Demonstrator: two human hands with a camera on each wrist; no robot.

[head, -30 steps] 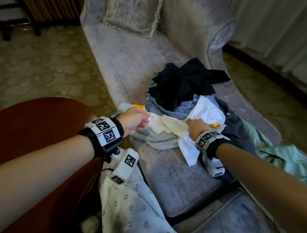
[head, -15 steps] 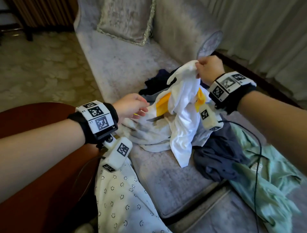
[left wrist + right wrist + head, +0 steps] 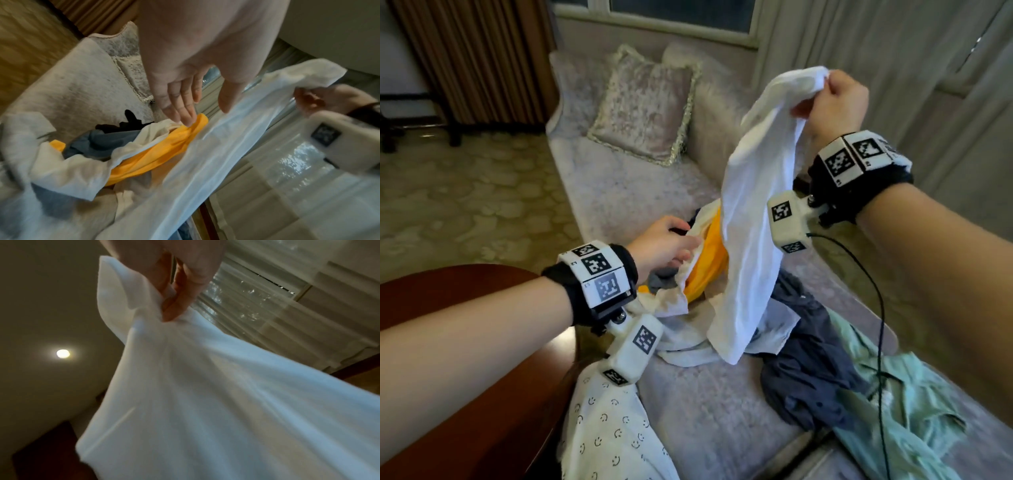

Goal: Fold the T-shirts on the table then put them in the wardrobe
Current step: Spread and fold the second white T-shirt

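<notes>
My right hand (image 3: 832,92) is raised high and grips one end of a white T-shirt (image 3: 750,212), which hangs down to the clothes pile. In the right wrist view its fingers (image 3: 172,311) pinch the bunched white cloth (image 3: 205,394). My left hand (image 3: 671,245) is lower, at the pile. The left wrist view shows its fingers (image 3: 185,116) straight, their tips touching a yellow garment (image 3: 156,155) tangled with cream cloth; the thumb lies by the white T-shirt (image 3: 216,154). The yellow garment (image 3: 709,260) sits just behind the hanging shirt.
The pile lies on a grey velvet chaise (image 3: 619,192) with a cushion (image 3: 643,109) at its far end. A dark grey garment (image 3: 808,359) and a mint green one (image 3: 914,418) lie to the right. A smiley-print cloth (image 3: 613,431) hangs beside the round wooden table (image 3: 465,298).
My right hand has lifted the white T-shirt from the pile to well above it. The yellow garment has come into view. My left hand stayed at the pile.
</notes>
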